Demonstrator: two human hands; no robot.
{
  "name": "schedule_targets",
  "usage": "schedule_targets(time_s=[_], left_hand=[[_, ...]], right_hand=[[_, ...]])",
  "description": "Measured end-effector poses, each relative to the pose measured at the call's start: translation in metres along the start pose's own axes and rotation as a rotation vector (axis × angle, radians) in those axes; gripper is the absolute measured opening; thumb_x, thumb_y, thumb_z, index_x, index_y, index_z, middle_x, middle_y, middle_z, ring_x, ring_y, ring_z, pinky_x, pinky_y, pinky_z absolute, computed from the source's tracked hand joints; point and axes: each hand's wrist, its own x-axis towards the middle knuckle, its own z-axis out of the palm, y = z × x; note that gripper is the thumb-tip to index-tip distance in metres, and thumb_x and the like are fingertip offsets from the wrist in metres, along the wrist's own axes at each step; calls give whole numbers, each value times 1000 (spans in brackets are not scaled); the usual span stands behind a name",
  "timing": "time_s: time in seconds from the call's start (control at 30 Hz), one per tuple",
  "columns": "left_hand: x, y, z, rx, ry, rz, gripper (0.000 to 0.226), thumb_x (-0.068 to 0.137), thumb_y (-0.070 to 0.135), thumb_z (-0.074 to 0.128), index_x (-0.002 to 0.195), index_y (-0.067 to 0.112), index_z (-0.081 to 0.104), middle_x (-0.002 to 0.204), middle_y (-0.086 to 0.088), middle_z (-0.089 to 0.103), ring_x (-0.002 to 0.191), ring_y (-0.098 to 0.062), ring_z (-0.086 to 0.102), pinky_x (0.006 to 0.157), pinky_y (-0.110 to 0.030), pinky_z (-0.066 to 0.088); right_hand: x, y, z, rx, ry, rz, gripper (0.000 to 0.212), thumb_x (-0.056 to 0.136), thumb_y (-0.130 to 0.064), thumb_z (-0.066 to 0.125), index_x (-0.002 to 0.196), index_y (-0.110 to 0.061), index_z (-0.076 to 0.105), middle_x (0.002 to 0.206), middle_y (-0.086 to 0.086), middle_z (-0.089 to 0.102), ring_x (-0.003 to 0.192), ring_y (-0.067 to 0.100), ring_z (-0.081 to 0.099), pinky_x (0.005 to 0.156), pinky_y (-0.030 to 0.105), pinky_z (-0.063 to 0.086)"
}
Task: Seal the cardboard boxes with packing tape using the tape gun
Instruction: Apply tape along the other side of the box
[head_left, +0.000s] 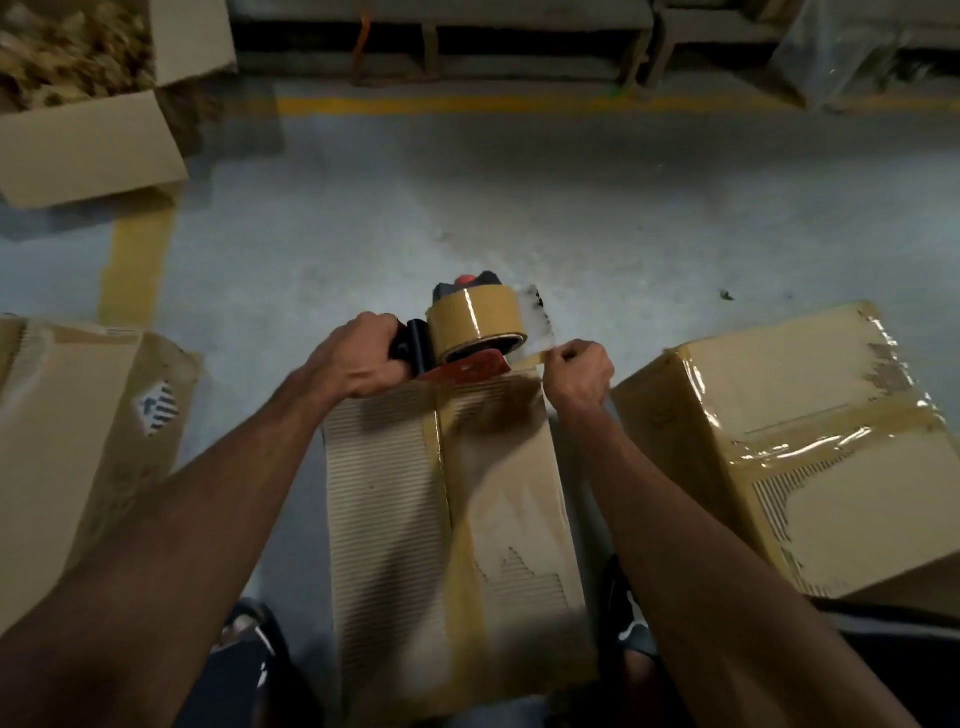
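Observation:
A long cardboard box (498, 499) lies on the floor in front of me, a strip of brown tape running down its middle seam. At its far end sits the red and black tape gun (467, 338) with a brown tape roll on it. My left hand (358, 358) grips the gun's black handle. My right hand (579, 371) pinches the loose tape end (537, 325) just right of the roll, above the box's far edge.
A taped cardboard box (810, 447) stands to the right, another box (78, 447) to the left. An open box (88, 140) with filling sits at the far left. Yellow floor lines and pallets run along the back. My feet flank the middle box.

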Motion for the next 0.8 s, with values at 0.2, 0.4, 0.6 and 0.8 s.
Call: schedule_targets(time_s=[0.2, 0.4, 0.6, 0.8], left_hand=[[40, -24, 29, 64, -32, 25, 23, 70, 41, 61, 71, 23, 47, 71, -2, 57, 61, -23, 57, 52, -31, 39], [53, -35, 36, 34, -59, 28, 36, 69, 46, 58, 83, 13, 58, 78, -10, 64, 67, -29, 63, 62, -45, 56], [57, -25, 39, 7, -82, 28, 33, 75, 44, 63, 84, 13, 56, 77, -6, 62, 68, -25, 60, 61, -38, 49], [64, -28, 47, 59, -50, 44, 27, 85, 34, 72, 87, 14, 54, 79, -5, 61, 68, -22, 59, 58, -33, 46]], right_hand=[[27, 25, 30, 41, 30, 29, 20, 98, -21, 67, 96, -5, 78, 99, 18, 75, 98, 33, 69, 85, 35, 53], [37, 31, 41, 61, 24, 36, 25, 99, -27, 67, 97, -4, 77, 103, 19, 74, 102, 35, 67, 87, 35, 51], [40, 35, 39, 79, 59, 66, 22, 100, -23, 66, 99, -3, 76, 103, 18, 72, 96, 31, 65, 83, 32, 49], [45, 39, 46, 95, 69, 74, 23, 99, -23, 67, 97, -2, 76, 102, 19, 73, 98, 32, 67, 87, 33, 52]])
